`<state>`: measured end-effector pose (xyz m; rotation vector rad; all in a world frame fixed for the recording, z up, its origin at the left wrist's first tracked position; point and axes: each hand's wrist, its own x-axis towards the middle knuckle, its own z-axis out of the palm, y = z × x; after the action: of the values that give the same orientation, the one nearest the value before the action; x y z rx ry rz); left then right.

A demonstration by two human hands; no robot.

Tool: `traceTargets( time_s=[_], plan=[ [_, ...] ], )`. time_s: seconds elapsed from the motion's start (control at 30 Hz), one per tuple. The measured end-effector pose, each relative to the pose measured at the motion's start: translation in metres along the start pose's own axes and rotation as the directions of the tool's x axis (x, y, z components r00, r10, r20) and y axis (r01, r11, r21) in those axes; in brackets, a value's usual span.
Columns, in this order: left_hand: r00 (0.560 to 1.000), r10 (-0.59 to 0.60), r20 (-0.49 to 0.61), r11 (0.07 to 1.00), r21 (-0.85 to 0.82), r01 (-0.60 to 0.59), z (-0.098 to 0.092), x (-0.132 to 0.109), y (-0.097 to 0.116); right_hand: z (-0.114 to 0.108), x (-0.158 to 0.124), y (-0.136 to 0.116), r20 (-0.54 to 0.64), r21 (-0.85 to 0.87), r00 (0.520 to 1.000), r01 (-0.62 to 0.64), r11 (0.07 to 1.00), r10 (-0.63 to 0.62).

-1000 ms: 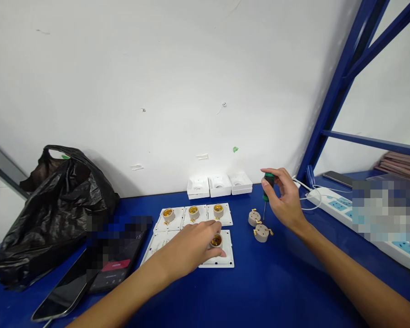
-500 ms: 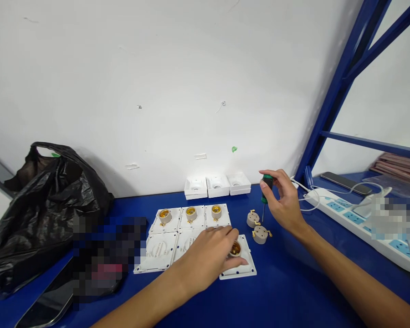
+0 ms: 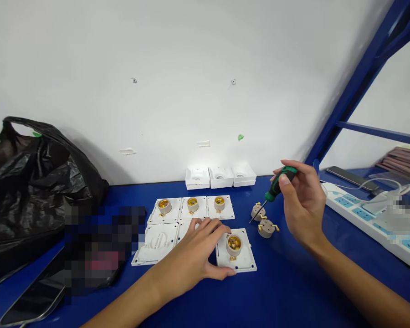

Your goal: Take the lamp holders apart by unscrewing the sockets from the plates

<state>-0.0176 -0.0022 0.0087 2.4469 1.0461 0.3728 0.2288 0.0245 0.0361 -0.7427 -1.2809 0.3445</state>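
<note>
My left hand (image 3: 202, 250) grips the left side of a white square plate (image 3: 244, 258), its thumb at the front edge and its fingertips at the back. On that plate sits a round lamp socket (image 3: 233, 246) with a gold threaded inside. My right hand (image 3: 302, 200) holds a screwdriver (image 3: 280, 183) by its green and black handle, tilted with its tip down and to the left. Beneath the shaft are two loose ceramic sockets (image 3: 266, 228) with brass tabs. Three plates with sockets (image 3: 192, 205) stand in a row behind; bare plates (image 3: 157, 243) lie partly behind my left hand.
White square boxes (image 3: 221, 176) stand against the wall. A black plastic bag (image 3: 48, 182) and a phone (image 3: 34, 300) lie left. At the right are a power strip (image 3: 369, 218), another phone (image 3: 351, 178) and a blue metal frame (image 3: 358, 86).
My left hand has shifted left off the socket to the plate's edge. My right hand has moved right, and the screwdriver has gone from upright to tilted.
</note>
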Motion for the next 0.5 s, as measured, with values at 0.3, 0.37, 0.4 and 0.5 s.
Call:
traceTargets(
  time_s=[0.3, 0.37, 0.4, 0.5],
  plan=[
    [0.999, -0.008, -0.043, 1.000, -0.022, 0.007, 0.004, -0.004, -0.003, 0.016, -0.033, -0.005, 0.259, 0.017, 0.964, 0.063, 0.998, -0.066],
    [0.996, -0.020, -0.085, 0.999, -0.039, 0.017, 0.006, -0.003, 0.000, 0.015, -0.036, -0.002, 0.323, 0.005, 0.942, 0.099, 0.995, -0.095],
    [0.994, -0.030, -0.104, 0.999, -0.038, 0.026, 0.008, -0.002, 0.002, 0.014, -0.037, 0.000, 0.347, 0.002, 0.931, 0.121, 0.993, -0.114],
    [0.990, -0.031, -0.136, 0.999, -0.016, 0.030, 0.013, 0.000, 0.008, 0.013, -0.039, 0.001, 0.391, 0.001, 0.906, 0.177, 0.984, -0.163]
  ],
)
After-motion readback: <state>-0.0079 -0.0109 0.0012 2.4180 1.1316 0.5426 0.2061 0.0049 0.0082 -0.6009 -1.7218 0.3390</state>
